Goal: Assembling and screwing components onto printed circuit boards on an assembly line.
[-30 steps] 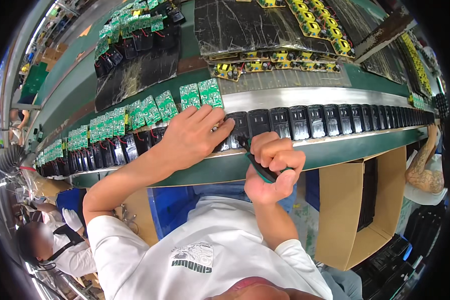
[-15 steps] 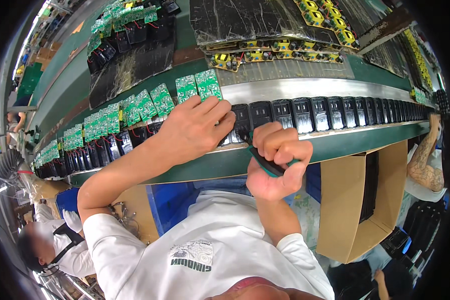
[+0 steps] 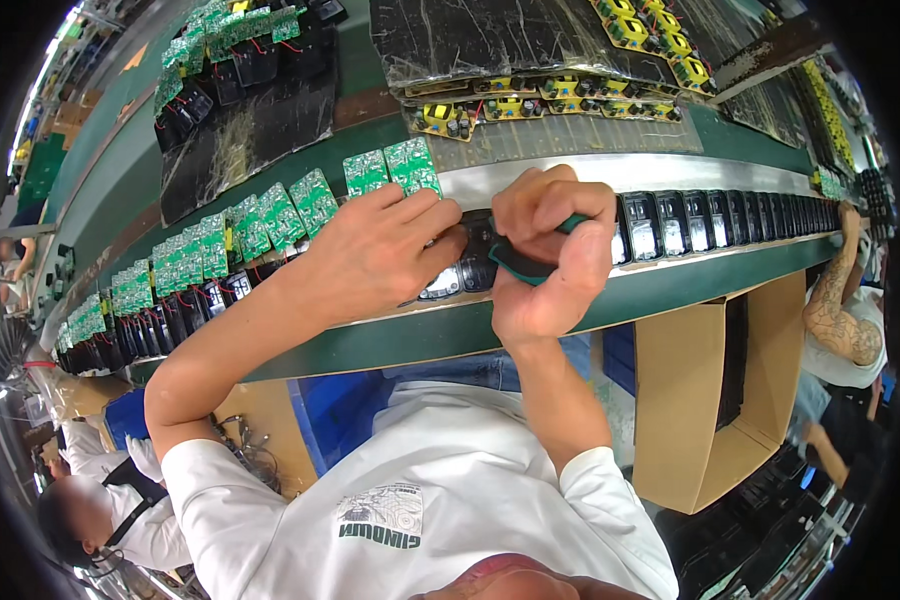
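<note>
A long row of black plastic casings point(image 3: 672, 222) runs along the bench in front of me. My left hand point(image 3: 390, 248) rests over the row with fingers curled down; whatever they grip is hidden. Close beside it, my right hand point(image 3: 562, 255) is wrapped round what look like pliers point(image 3: 518, 264) with green and black handles. Their jaws are mostly out of sight, near the casing point(image 3: 478, 235) between my hands. Just beyond my left hand, green circuit boards point(image 3: 410, 168) stand by the row, and more lean along it to the left, with red wires at the casings.
Yellow-topped circuit boards point(image 3: 515, 108) lie on and under dark sheets point(image 3: 510, 40) at the back. A metal post point(image 3: 770, 55) rises at far right. Below the bench edge stands an open cardboard box point(image 3: 680, 400). Another person's arm point(image 3: 835, 285) reaches the row's right end.
My right hand has moved away from me, over the row, and the pliers have turned with it. My left hand stays nearly in place.
</note>
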Motion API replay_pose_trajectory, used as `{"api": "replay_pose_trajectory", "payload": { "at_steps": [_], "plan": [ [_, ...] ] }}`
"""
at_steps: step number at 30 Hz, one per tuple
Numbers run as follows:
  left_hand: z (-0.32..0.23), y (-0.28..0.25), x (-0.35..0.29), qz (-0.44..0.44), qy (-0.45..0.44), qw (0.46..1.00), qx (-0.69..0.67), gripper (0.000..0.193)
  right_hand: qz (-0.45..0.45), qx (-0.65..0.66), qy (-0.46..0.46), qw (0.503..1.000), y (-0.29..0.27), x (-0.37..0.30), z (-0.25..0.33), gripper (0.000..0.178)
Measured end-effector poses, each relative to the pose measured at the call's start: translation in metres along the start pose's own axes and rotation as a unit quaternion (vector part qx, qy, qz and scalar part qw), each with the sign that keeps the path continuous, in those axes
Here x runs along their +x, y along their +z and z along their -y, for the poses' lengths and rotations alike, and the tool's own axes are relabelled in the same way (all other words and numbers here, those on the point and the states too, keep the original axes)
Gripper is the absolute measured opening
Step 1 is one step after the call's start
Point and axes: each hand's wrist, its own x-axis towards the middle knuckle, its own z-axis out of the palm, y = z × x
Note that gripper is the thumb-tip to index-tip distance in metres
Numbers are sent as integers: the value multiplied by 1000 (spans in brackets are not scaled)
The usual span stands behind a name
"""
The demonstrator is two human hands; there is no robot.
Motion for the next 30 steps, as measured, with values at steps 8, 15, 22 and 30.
{"api": "replay_pose_trajectory", "payload": {
  "at_steps": [8,15,22,30],
  "plan": [
    [-7,-2,4,-14,-49,998,-27,9,-9,-10,-29,999,-5,-5,2,24],
    [-21,-13,10,-7,-130,989,-67,10,20,11,-108,994,-21,-33,14,33],
    [-26,-2,20,-57,-162,983,-70,8,32,4,-111,993,-24,-34,13,36],
    [-28,1,26,-38,-181,982,-46,10,28,9,-100,995,-26,-34,15,36]
  ]
}}
